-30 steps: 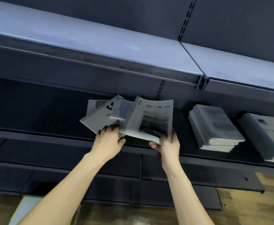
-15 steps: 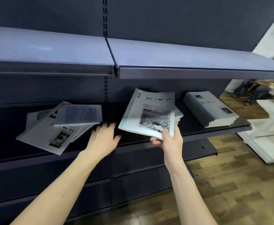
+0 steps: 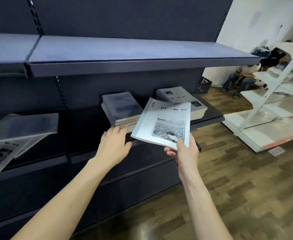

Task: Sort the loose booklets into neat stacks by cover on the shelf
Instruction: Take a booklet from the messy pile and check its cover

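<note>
My right hand (image 3: 183,151) grips the near corner of a pale booklet (image 3: 163,123) with a black-and-white photo on its cover, held tilted in front of the dark shelf (image 3: 209,116). My left hand (image 3: 114,144) is flat, fingers apart, at the shelf's front edge, touching the foot of a stack of blue-grey-cover booklets (image 3: 121,108). Behind the held booklet sits a second stack (image 3: 178,97) with pale covers like it. A loose pile of booklets (image 3: 12,135) lies fanned at the far left of the shelf.
An upper shelf (image 3: 124,54) overhangs the stacks. Wooden floor lies below right. White shelving panels (image 3: 263,127) lie on the floor at right, a black crate (image 3: 203,85) stands by the wall, and a person sits at the back right.
The view has swung right. My right hand has carried the photo-cover booklet rightward in front of the two stacks. My left hand left the loose pile and reached the blue-grey stack.
</note>
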`<move>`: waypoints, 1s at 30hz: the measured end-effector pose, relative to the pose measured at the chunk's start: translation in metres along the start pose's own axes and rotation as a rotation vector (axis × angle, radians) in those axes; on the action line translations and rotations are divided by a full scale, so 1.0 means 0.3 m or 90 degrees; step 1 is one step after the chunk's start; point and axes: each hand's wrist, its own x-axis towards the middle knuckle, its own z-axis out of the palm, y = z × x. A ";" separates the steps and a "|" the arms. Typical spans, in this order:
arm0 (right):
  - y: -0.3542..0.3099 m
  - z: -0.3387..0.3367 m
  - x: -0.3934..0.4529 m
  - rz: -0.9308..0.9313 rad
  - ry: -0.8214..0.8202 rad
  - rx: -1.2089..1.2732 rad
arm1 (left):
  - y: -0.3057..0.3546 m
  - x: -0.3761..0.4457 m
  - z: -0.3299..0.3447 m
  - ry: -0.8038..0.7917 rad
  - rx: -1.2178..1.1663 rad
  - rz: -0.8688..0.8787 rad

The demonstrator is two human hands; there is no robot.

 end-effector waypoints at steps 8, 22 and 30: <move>-0.020 -0.240 0.084 0.010 0.043 0.011 | 0.243 0.051 0.114 -0.028 -0.031 0.016; -0.048 -0.360 0.355 0.007 0.042 -0.017 | 0.391 0.322 0.241 -0.056 -0.047 0.014; -0.064 -0.357 0.590 0.020 0.022 -0.074 | 0.436 0.534 0.310 -0.107 -0.114 -0.028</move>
